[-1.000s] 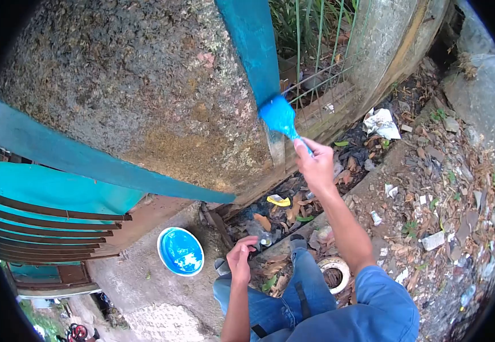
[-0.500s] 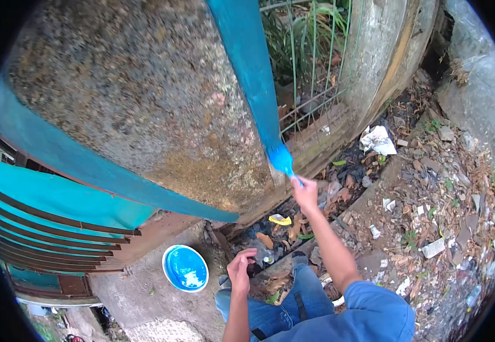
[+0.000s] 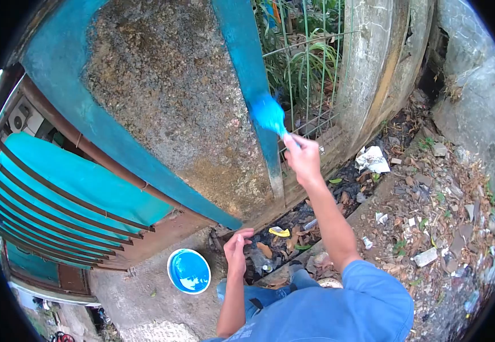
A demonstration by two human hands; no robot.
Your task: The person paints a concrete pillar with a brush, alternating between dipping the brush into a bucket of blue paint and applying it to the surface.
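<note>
My right hand (image 3: 303, 161) is closed round the handle of a paintbrush (image 3: 269, 113). The brush's blue head lies against the blue painted edge strip (image 3: 239, 43) of a rough stone-faced pillar (image 3: 167, 97). At its lower end the strip is greyish and bare. My left hand (image 3: 237, 251) hangs low by the pillar's foot, its fingers partly bent and apart, with nothing seen in it. Left of it, a white tub (image 3: 171, 275) of bright blue paint stands on the concrete.
Green wire fencing (image 3: 307, 62) with plants behind it adjoins the pillar. Dark slatted bars (image 3: 59, 219) and blue sheeting stand at left. Leaves, rubble (image 3: 426, 257) and a yellow wrapper (image 3: 279, 232) litter the ground at right.
My right hand and the brush have moved up along the blue strip. My left hand has risen slightly. The view has shifted, showing more of the slatted bars at left.
</note>
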